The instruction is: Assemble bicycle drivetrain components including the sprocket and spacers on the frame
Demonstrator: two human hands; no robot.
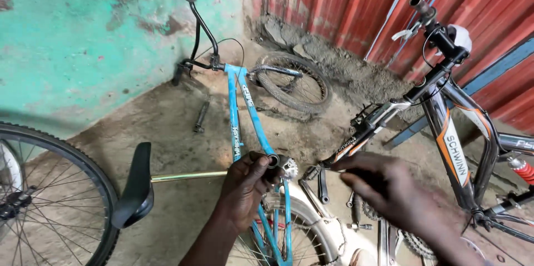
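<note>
A small blue bicycle lies on its side on the dirt floor, front wheel toward the red metal wall. My left hand grips the blue frame at the bottom bracket shell. My right hand reaches in from the right and is shut on a slim dark tool whose tip points at the bracket. The black saddle sticks out on its gold-coloured post to the left of my left hand. The rear wheel lies under my forearm.
A black, white and orange bicycle stands at the right by the red corrugated wall. A large spoked wheel fills the lower left. A loose crank arm and a chainring lie on the ground. A green wall stands behind.
</note>
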